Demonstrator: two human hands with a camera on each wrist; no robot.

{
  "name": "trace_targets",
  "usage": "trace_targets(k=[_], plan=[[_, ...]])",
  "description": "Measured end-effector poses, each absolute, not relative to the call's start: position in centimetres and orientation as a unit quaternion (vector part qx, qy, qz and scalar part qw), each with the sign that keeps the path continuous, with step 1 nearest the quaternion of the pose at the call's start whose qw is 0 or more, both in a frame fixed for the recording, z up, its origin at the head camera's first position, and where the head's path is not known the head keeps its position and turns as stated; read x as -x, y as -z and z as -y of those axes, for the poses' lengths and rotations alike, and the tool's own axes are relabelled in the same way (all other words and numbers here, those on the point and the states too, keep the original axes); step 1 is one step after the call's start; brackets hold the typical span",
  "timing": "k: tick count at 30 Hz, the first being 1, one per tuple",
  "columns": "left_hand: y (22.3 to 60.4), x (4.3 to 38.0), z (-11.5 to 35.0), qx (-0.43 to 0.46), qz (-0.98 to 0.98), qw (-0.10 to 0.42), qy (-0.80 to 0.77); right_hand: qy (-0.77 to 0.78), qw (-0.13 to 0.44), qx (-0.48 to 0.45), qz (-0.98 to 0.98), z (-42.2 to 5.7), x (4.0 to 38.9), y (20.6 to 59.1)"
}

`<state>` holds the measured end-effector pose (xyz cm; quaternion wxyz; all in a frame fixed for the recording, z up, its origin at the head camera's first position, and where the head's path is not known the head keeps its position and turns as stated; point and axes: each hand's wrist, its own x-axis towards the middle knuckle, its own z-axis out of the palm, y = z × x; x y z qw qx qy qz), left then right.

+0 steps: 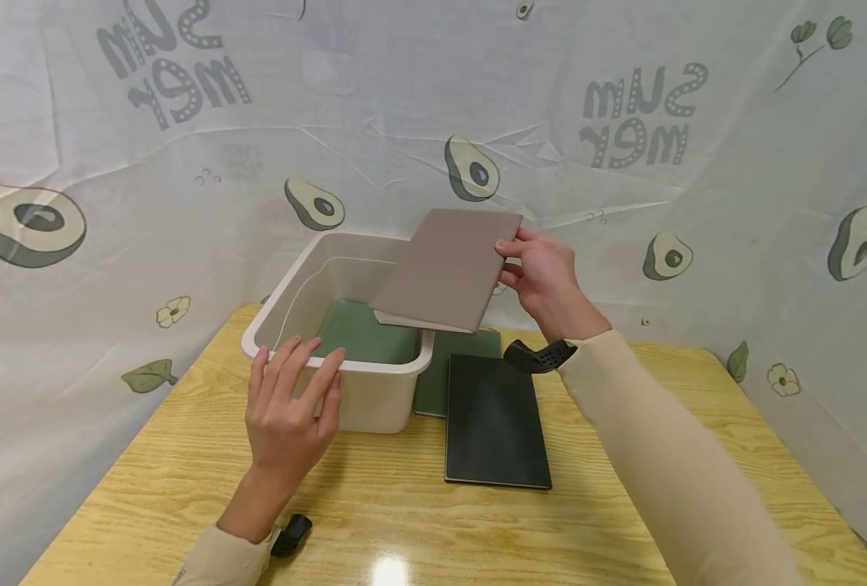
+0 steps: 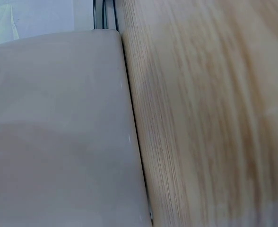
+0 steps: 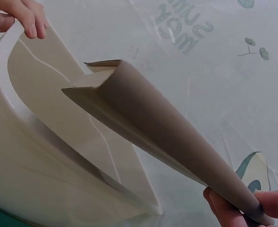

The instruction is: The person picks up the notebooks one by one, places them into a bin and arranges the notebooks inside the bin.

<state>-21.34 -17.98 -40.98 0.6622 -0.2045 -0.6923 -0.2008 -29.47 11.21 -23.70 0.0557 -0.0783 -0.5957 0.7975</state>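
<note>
My right hand (image 1: 550, 273) pinches a brown-grey notebook (image 1: 451, 264) by its right edge, thumb on the cover. The notebook is tilted over the right side of a white plastic bin (image 1: 374, 399). In the right wrist view its spine (image 3: 162, 127) faces the camera, and its covers stand slightly apart at the far end. My left hand (image 1: 290, 415) holds the bin's near rim, with fingertips over the edge and the thumb outside. Inside the bin lies a green notebook (image 1: 367, 338), partly hidden by the brown-grey one.
A black notebook (image 1: 495, 423) lies on the wooden table (image 1: 374, 505) right of the bin, overlapping another green notebook (image 1: 433, 382). A pale curtain (image 1: 404, 98) printed with avocados hangs behind the table and at its sides.
</note>
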Motion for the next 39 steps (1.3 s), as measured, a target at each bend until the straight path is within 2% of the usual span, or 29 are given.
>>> trace_targets(k=[24, 39], plan=[[41.3, 21.2, 17.9, 0.200, 0.695, 0.660, 0.204, -0.779, 0.058, 0.079, 0.619, -2.9, 31.4, 26.6], [40.7, 21.2, 17.5, 0.206, 0.688, 0.665, 0.208, -0.734, 0.032, 0.069, 0.675, 0.4, 31.5, 28.1]])
